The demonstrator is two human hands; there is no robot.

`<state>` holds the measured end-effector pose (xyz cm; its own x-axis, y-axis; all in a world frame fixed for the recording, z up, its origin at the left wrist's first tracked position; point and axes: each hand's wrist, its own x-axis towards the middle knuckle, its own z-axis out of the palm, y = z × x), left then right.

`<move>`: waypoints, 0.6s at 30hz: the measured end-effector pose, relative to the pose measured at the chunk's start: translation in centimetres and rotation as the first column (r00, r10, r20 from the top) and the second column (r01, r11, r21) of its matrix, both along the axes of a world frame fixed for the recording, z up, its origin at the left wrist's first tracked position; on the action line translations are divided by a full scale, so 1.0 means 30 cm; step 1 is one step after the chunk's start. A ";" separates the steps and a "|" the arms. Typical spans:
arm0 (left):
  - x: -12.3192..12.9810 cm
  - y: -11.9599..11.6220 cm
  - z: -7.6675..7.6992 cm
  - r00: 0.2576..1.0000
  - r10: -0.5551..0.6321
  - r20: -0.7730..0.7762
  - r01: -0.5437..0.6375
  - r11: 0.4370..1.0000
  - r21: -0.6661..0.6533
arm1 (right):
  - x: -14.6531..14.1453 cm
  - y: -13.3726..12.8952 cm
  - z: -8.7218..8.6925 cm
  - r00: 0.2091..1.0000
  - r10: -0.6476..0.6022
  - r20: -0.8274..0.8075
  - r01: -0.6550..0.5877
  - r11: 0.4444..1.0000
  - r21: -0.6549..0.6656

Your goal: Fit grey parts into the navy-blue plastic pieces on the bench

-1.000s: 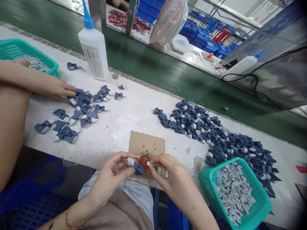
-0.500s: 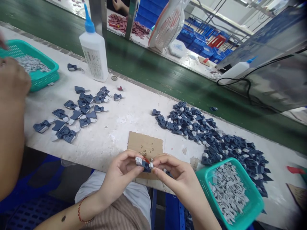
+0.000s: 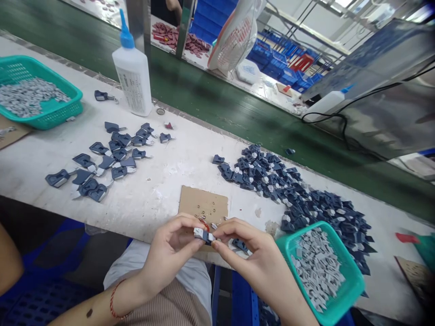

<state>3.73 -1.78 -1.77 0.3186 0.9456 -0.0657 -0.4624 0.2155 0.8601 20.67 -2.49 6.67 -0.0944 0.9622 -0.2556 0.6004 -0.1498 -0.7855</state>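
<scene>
Between my two hands, just above the near edge of a cardboard piece [image 3: 204,201], is a small dark blue and light grey part [image 3: 205,236]. My left hand [image 3: 173,246] pinches its left end between thumb and fingers. The fingertips of my right hand [image 3: 246,244] close on its right end. Several tiny metal rings lie on the cardboard, and something red shows behind the held part. Another dark blue piece [image 3: 240,245] lies partly hidden behind my right hand.
A green basket of grey pieces [image 3: 288,253] stands at the right, beside a large pile of blue parts [image 3: 272,174]. Loose blue parts [image 3: 118,154] lie left. A glue bottle [image 3: 134,81] stands behind them, near another green basket [image 3: 63,115]. Another person's arm [image 3: 8,258] shows at the left edge.
The other person's hands have left the left basket, and that arm has moved down and left. The held part has turned slightly between my fingers. The view has shifted a little.
</scene>
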 end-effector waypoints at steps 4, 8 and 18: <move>-0.005 -0.002 -0.003 0.999 -0.004 -0.042 0.006 0.999 0.047 | 0.005 -0.003 -0.001 1.000 0.020 0.005 -0.020 1.000 0.009; -0.009 -0.004 0.005 0.998 0.000 -0.055 0.003 0.999 0.051 | 0.006 -0.003 -0.007 0.998 0.052 0.034 -0.053 0.997 0.054; 0.011 0.019 0.021 0.995 0.006 0.103 0.015 0.978 -0.209 | 0.003 -0.062 -0.008 0.965 0.055 0.255 -0.135 0.941 0.310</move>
